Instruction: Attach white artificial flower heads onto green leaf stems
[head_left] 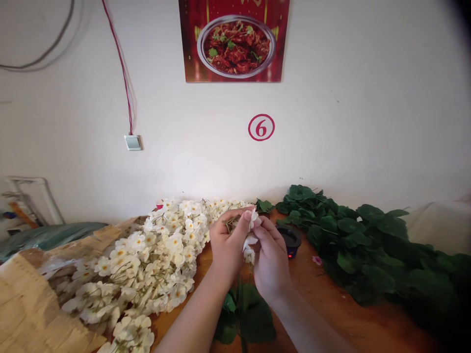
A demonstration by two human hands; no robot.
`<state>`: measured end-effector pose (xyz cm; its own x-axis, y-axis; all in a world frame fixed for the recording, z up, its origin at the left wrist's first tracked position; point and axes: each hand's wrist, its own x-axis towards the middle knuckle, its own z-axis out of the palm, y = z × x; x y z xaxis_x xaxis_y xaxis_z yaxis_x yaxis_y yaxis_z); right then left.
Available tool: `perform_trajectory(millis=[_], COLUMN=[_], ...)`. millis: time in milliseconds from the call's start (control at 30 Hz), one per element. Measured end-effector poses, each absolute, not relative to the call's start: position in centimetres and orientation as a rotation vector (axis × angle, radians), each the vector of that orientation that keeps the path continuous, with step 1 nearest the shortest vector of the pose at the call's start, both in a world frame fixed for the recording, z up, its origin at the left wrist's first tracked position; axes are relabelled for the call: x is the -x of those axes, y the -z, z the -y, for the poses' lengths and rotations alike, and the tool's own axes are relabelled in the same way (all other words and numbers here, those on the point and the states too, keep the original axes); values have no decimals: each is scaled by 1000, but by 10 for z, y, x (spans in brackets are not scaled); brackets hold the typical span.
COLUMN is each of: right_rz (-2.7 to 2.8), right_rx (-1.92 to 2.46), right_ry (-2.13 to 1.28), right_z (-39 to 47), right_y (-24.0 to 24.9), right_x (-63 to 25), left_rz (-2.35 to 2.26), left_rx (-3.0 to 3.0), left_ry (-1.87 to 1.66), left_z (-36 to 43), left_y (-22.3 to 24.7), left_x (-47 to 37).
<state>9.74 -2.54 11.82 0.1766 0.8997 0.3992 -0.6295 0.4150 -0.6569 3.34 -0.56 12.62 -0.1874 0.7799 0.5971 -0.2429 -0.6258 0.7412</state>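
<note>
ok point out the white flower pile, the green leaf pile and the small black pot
white flower pile (147, 264), head view, middle of the heap
green leaf pile (368, 245), head view, centre leaves
small black pot (292, 239), head view, its rim

Soft, even light fills the room, diffuse and coming from no one clear direction; the white wall reads bright but slightly hazy, almost washed out in the middle. No hard shadows anywhere, just a faint dim patch under the two hands. The white flowers run close to overexposed, petals losing detail. The green leaves go dark and murky toward the right, and the top right corner falls off to black vignette. Strong wide-angle bend: the wooden table edge curves, the left margin smears. The poster is fairly sharp, with a slight sheen.
</note>
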Motion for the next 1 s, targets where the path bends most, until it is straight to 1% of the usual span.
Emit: perform_trajectory(millis=[200,367,633,800,1000], right_rz=[803,844,1004,1022,754], right_rx=[396,364,374,421,414], right_ry=[-1169,-1152,-1087,-1156,-1166], right_z=[24,25,20,20,22], right_y=[-119,-119,-109,-112,-109], right_x=[-97,-97,-101,-100,-89], left_rz=[-531,-483,-497,-560,-660], left_rx=[-1148,-1014,-1035,-1105,-1416], left_ry=[-1727,-1731,-1694,-1782,-1979], left_z=[9,11,18,15,17], left_y=[-134,-136,-136,-133,-132], left_x=[-36,-37,-40,-39,-34])
